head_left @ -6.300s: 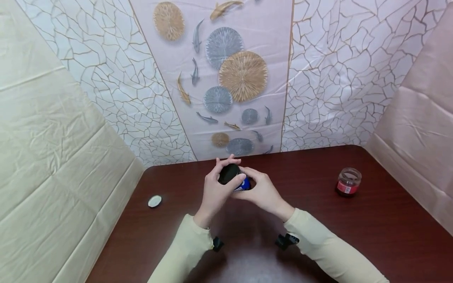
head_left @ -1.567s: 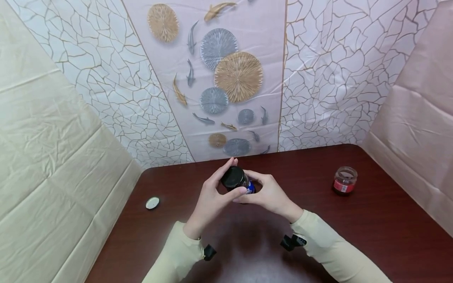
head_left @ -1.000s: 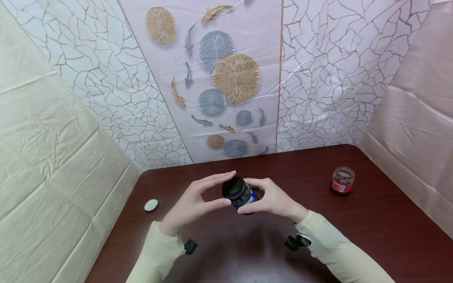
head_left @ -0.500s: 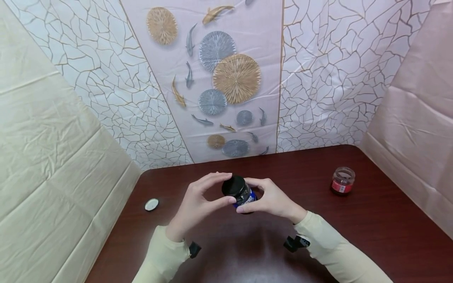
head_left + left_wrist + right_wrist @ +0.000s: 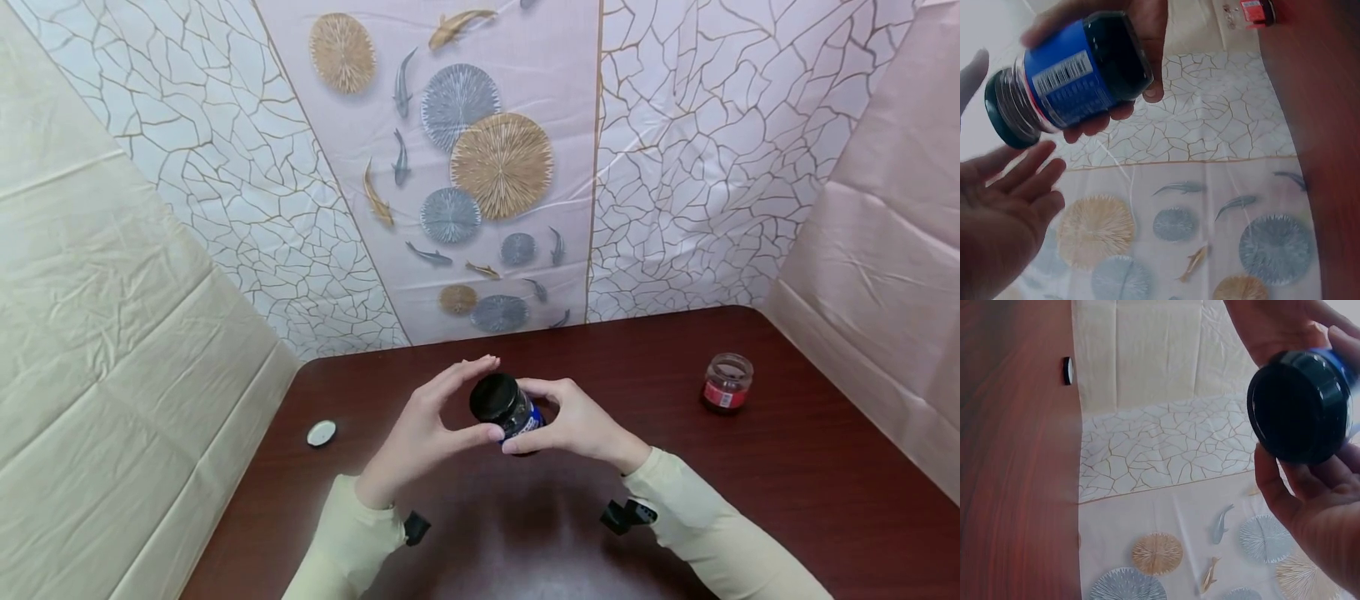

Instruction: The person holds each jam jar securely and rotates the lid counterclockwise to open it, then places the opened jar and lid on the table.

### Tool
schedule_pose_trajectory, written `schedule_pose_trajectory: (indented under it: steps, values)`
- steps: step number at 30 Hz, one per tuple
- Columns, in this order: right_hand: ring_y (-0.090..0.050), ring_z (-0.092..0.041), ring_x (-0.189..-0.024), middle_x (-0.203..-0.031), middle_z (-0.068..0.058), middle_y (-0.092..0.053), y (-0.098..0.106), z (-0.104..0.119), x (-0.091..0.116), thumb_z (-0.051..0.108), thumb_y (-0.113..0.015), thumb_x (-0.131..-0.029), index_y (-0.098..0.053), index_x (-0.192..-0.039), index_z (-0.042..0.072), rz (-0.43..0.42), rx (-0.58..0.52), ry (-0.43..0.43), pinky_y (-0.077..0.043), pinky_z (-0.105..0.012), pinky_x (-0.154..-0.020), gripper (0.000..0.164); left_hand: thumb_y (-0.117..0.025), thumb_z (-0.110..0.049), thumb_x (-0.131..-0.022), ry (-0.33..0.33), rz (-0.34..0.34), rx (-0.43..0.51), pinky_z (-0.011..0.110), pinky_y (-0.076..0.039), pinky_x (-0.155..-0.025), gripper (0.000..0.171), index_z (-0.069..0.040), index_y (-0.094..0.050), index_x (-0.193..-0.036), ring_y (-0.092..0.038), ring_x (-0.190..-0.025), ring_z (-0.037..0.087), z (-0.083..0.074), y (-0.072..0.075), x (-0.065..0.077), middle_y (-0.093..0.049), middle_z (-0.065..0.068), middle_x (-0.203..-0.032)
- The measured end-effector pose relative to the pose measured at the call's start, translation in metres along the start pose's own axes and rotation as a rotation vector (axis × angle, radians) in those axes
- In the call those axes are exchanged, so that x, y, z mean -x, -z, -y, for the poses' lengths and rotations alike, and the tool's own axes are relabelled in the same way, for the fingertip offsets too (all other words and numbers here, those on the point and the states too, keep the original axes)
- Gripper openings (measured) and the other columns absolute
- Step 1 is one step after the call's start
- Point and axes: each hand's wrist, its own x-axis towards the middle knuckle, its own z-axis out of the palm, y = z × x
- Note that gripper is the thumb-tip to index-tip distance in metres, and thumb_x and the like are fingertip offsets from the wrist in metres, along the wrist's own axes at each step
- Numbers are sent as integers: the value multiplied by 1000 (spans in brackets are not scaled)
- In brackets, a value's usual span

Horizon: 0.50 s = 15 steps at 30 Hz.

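In the head view a small jar with a black lid and blue label (image 5: 525, 421) is held tilted above the table, lid towards the left hand. My right hand (image 5: 581, 423) grips its body, thumb in front and fingers behind. My left hand (image 5: 420, 429) is spread around the lid end, fingers nearly straight, thumb tip by the jar's side. The left wrist view shows the lid (image 5: 1013, 109) on the jar, with clear glass between it and the label; the left fingers (image 5: 1032, 178) lie close to the lid. In the right wrist view the dark jar base (image 5: 1291, 409) faces the camera.
An open glass jar with a red label (image 5: 727, 385) stands at the right of the dark red-brown table (image 5: 637, 350). A round lid, pale side up (image 5: 321, 433), lies at the left. Patterned cloth (image 5: 502, 167) hangs behind the table, with plain cloth at both sides.
Earlier the left hand wrapped the lid closely; its fingers have since spread and drawn back left. The jar sits slightly lower and is turned more visibly, still in the right hand.
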Motion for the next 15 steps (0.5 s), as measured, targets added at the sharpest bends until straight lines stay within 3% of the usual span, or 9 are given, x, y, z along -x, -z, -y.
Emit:
schedule_pose_trajectory:
  steps: [3,6,9,15]
  values:
    - [-67,-23,-96,-115,-5,-71,0,-1,1,11,-87,-79,-67,-128,12,53,-23,17,-59,-35,-81,53,-85,-18,-83,2,96,110,40,-32,-117,75,-19,-50,-150,-42,-141,17,1,2,0,-53,-6,-148]
    - [-68,-23,-98,-117,-5,-71,-1,0,2,11,-87,-79,-65,-131,12,90,-35,31,-59,-35,-82,56,-83,-10,-85,-9,162,220,38,-36,-115,76,-15,-47,-152,-45,-140,20,3,3,1,-53,-1,-148]
    - [-68,-23,-98,-117,-6,-71,-1,1,2,10,-87,-79,-65,-131,10,99,-39,43,-59,-36,-81,57,-82,-8,-85,-12,182,269,36,-37,-114,76,-14,-46,-152,-47,-138,22,3,5,3,-55,1,-147]
    - [-68,-24,-97,-116,-9,-70,0,2,2,7,-86,-79,-64,-131,7,96,-64,39,-59,-36,-80,57,-82,-9,-85,4,172,247,35,-35,-114,73,-17,-49,-151,-48,-138,20,3,8,4,-55,-1,-146]
